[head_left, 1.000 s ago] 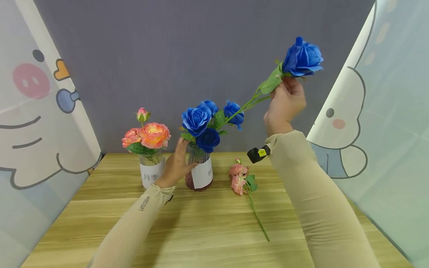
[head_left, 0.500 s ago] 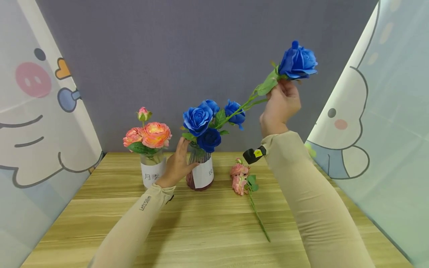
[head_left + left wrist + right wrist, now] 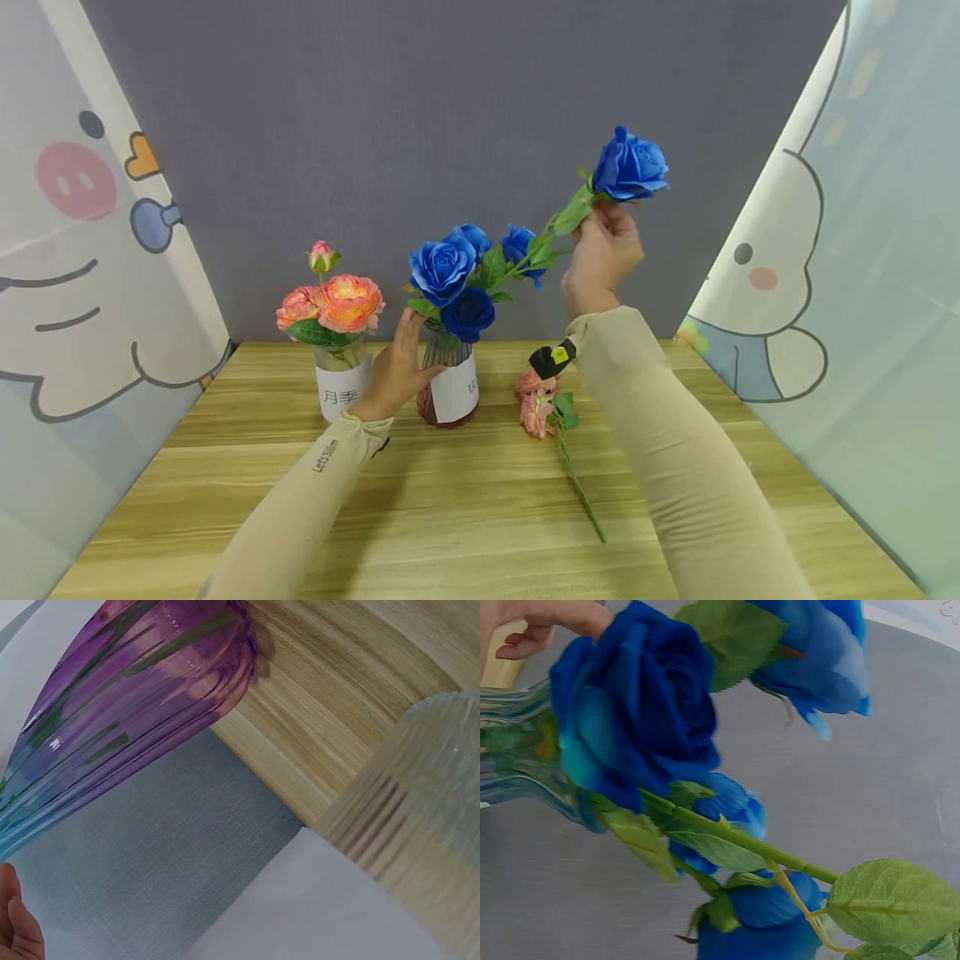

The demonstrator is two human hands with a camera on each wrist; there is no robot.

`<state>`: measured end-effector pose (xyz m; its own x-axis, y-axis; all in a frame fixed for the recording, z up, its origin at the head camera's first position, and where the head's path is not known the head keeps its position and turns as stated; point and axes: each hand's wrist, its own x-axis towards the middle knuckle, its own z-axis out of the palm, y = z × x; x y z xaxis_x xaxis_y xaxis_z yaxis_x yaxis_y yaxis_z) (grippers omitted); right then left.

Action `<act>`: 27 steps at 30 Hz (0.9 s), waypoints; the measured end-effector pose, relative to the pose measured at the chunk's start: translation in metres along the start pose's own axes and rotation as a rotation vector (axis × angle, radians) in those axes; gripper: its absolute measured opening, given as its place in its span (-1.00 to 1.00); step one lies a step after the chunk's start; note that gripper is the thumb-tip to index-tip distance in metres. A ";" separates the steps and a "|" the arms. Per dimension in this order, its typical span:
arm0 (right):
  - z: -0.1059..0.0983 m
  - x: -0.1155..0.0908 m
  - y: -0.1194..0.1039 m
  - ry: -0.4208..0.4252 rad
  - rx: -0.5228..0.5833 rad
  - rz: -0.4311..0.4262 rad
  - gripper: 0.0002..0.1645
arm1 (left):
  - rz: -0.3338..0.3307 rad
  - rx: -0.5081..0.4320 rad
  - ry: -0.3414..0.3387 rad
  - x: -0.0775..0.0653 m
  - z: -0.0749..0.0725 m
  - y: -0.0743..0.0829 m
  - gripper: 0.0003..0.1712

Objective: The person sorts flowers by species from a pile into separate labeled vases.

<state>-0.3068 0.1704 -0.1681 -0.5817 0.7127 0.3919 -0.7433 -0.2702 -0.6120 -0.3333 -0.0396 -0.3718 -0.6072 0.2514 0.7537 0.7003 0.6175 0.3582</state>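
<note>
Just under the bloom of the blue rose, the fingers of the right hand were curled around the top of its green stem, pinching it. The rose stood at about one o'clock from that hand, and the stem slanted down toward eight o'clock into the purple ribbed vase. In the right wrist view the same stem ran across the frame with its leaves, passing blue blooms already in the vase.

Against the left side of the purple ribbed vase, the left hand lay with its fingers fairly straight and pointing up toward twelve o'clock, the thumb reaching across the front of the glass, steadying it rather than wrapping it. The left wrist view showed the vase's ribbed glass close up, with only a fingertip at the frame's lower left corner.

The vase carried a white label and stood on the wooden table near its far edge. At nine o'clock from it, just beside the left hand, stood a clear vase holding pink-orange flowers. At three o'clock from the purple vase, a pink flower sprig lay flat on the table, its stem pointing toward five o'clock. A grey wall rose behind, with cartoon-printed curtains at both sides.
</note>
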 end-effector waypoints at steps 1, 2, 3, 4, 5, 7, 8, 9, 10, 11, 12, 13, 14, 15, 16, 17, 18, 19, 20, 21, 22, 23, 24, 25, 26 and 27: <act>-0.001 -0.001 0.002 -0.001 -0.006 0.002 -0.83 | -0.002 0.000 -0.001 0.000 0.000 0.000 -0.02; -0.002 -0.002 0.005 0.000 -0.010 0.008 -0.84 | -0.003 0.001 -0.002 0.000 0.000 0.000 -0.02; -0.002 -0.003 0.007 0.002 -0.015 0.012 -0.85 | -0.003 -0.001 -0.003 0.000 0.000 0.000 -0.03; -0.002 -0.004 0.010 0.004 -0.019 0.015 -0.85 | -0.002 -0.002 -0.004 0.000 0.000 -0.001 -0.03; -0.002 -0.005 0.013 0.002 -0.032 0.013 -0.85 | -0.004 -0.001 -0.006 0.000 0.000 -0.001 -0.03; -0.002 -0.007 0.020 -0.004 -0.060 0.012 -0.85 | -0.011 -0.001 -0.008 -0.001 -0.001 -0.002 -0.04; -0.003 -0.009 0.023 -0.006 -0.077 0.014 -0.85 | -0.015 -0.002 -0.010 -0.002 -0.001 -0.002 -0.04; -0.003 -0.011 0.026 -0.010 -0.092 0.013 -0.85 | -0.018 -0.003 -0.012 -0.003 -0.002 -0.002 -0.04; -0.003 -0.012 0.030 -0.013 -0.106 0.013 -0.86 | -0.023 -0.005 -0.014 -0.004 -0.002 -0.002 -0.04; -0.004 -0.014 0.033 -0.015 -0.121 0.012 -0.87 | -0.028 -0.010 -0.017 -0.005 -0.002 -0.002 -0.04; -0.004 -0.016 0.035 -0.014 -0.128 0.013 -0.88 | -0.031 -0.012 -0.019 -0.005 -0.002 -0.002 -0.04; -0.005 -0.017 0.038 -0.012 -0.133 0.012 -0.88 | -0.032 -0.015 -0.021 -0.006 -0.003 -0.002 -0.03; -0.005 -0.018 0.040 -0.011 -0.143 0.008 -0.89 | -0.029 -0.017 -0.021 -0.006 -0.002 -0.002 -0.02; -0.005 -0.018 0.042 -0.012 -0.147 0.003 -0.90 | -0.025 -0.019 -0.020 -0.006 -0.002 -0.002 -0.01; -0.005 -0.019 0.044 -0.014 -0.153 -0.003 -0.90 | -0.021 -0.021 -0.019 -0.005 -0.002 -0.002 0.00; -0.004 -0.020 0.046 -0.018 -0.157 -0.007 -0.90 | -0.016 -0.023 -0.016 -0.005 -0.002 -0.002 0.01; -0.004 -0.021 0.047 -0.023 -0.161 -0.010 -0.91 | -0.012 -0.018 -0.012 -0.005 -0.002 -0.002 0.01; -0.004 -0.022 0.049 -0.030 -0.166 -0.015 -0.91 | -0.008 -0.016 -0.011 -0.004 -0.002 -0.002 0.01; -0.003 -0.023 0.050 -0.034 -0.167 -0.020 -0.91 | -0.005 -0.015 -0.009 -0.004 -0.002 -0.002 0.02; -0.003 -0.023 0.051 -0.040 -0.167 -0.025 -0.92 | -0.005 -0.013 -0.010 -0.003 -0.003 -0.002 0.01; -0.002 -0.024 0.052 -0.045 -0.171 -0.031 -0.92 | -0.006 -0.013 -0.011 -0.002 -0.003 -0.001 0.01; -0.002 -0.024 0.052 -0.049 -0.181 -0.037 -0.93 | -0.009 -0.014 -0.013 -0.002 -0.003 -0.001 0.00; -0.002 -0.024 0.052 -0.053 -0.191 -0.041 -0.94 | -0.011 -0.012 -0.014 -0.001 -0.003 -0.001 -0.01; -0.001 -0.023 0.052 -0.057 -0.200 -0.049 -0.94 | -0.011 -0.013 -0.016 -0.001 -0.002 0.000 0.00; -0.001 -0.022 0.051 -0.062 -0.205 -0.054 -0.94 | -0.010 -0.014 -0.016 0.000 -0.002 0.000 0.00; 0.000 -0.021 0.049 -0.068 -0.217 -0.065 -0.95 | -0.008 -0.015 -0.016 0.000 -0.002 0.000 -0.01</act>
<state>-0.3312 0.1423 -0.2065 -0.5616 0.6767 0.4760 -0.6954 -0.0744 -0.7147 -0.3324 -0.0408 -0.3706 -0.6185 0.2583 0.7422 0.7008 0.6086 0.3722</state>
